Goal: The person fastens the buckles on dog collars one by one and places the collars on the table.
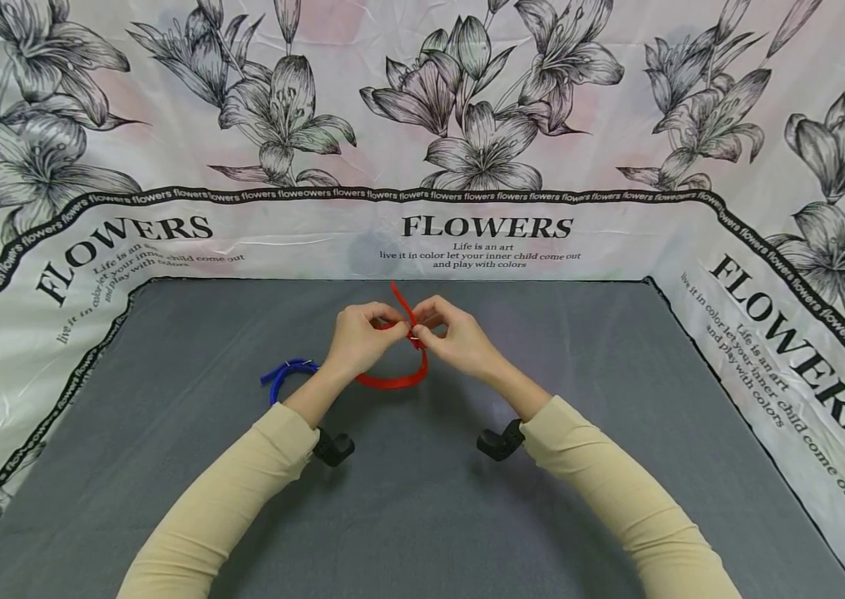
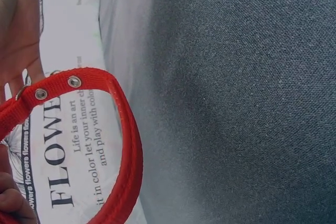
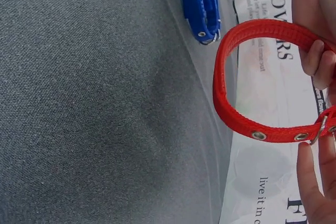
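Observation:
A red collar (image 1: 400, 383) with metal eyelets is held up in a loop above the far part of the grey cloth, its free end pointing upward. My left hand (image 1: 358, 337) pinches the strap from the left side of the buckle. Close against it, my right hand (image 1: 460, 337) grips the strap near the buckle with thumb and fingers. The left wrist view shows the loop of the red collar (image 2: 134, 150) with two eyelets. In the right wrist view, a metal ring crosses the red collar (image 3: 220, 85) beside the fingers; the buckle itself is mostly hidden.
Behind my left wrist a blue collar (image 1: 288, 368), fastened in a loop, lies on the grey cloth (image 1: 422, 499); the forearm partly covers it. A white flower-printed sheet (image 1: 303, 237) borders the cloth at the back and both sides.

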